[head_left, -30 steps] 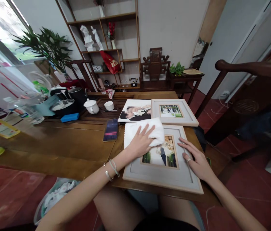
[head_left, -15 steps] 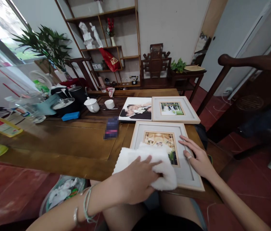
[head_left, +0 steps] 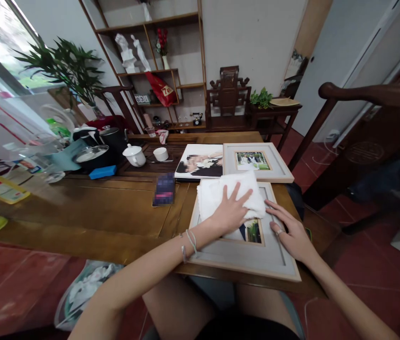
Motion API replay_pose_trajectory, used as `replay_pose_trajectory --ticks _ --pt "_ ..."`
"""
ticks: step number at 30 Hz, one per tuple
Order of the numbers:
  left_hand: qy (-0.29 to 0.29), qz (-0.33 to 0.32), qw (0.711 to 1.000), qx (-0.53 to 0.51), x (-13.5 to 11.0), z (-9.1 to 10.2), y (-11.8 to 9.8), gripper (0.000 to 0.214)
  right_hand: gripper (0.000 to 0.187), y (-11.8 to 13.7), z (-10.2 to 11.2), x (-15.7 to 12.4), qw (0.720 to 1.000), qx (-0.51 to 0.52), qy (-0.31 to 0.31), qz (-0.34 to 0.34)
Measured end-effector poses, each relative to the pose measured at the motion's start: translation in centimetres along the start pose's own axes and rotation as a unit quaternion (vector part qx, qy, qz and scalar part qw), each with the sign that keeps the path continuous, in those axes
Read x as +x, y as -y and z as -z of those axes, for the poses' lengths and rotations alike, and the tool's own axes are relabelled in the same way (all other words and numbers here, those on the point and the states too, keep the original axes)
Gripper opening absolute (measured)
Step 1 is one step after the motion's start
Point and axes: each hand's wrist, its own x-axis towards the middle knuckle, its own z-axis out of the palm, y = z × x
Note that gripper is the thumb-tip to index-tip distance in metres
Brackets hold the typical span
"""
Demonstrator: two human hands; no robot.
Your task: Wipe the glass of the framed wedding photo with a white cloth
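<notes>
Now my splayed left hand (head_left: 233, 211) presses the cloth (head_left: 210, 194) over the nearest frame (head_left: 244, 259), far half; my uncurled right hand (head_left: 290, 231) rests along its right side.

Left wrist (head_left: 203, 233): 1 thin pale-green cord bracelet (head_left: 192, 241); 1 silver-toned cuff (head_left: 184, 254). Right grip (head_left: 291, 234): 1 silver-toned ring (head_left: 278, 232). Forearms (head_left: 150, 264) bare. Lap: 1 black garment (head_left: 246, 328).
</notes>
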Motion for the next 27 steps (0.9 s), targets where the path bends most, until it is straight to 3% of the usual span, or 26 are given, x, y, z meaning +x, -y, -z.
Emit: replay_pose_trajectory --ticks 3,7,10,12,15,21,27 --pt "0.051 0.009 0.998 -0.018 -2.0 1.7 -1.9 0.040 0.037 0.1 0.0 0.0 1.000 0.001 0.001 -0.001" --pt "0.126 -0.016 0.992 -0.021 -7.7 4.2 -3.7 0.026 0.038 0.4 0.1 0.0 1.000 0.002 -0.006 -0.002" --pt "0.102 -0.009 0.994 -0.026 -11.4 4.7 -4.9 0.027 0.038 0.4 0.1 0.0 1.000 0.002 -0.007 -0.004" --pt "0.080 0.003 0.996 -0.024 -12.3 4.3 -5.8 0.026 0.037 0.4 0.1 0.0 1.000 0.001 -0.005 -0.004" --pt "0.044 0.005 0.999 -0.021 -11.0 3.1 -6.9 0.023 0.037 0.4 0.0 0.0 1.000 0.002 -0.003 -0.004" --pt "-0.032 -0.020 0.999 -0.039 -5.8 1.4 -8.3 0.033 0.034 0.1 0.2 0.0 0.999 0.030 -0.008 -0.009" --pt "-0.033 -0.060 0.997 -0.044 -6.4 2.3 -9.2 0.031 0.037 -0.2 0.4 -0.1 0.999 0.032 -0.003 0.002"
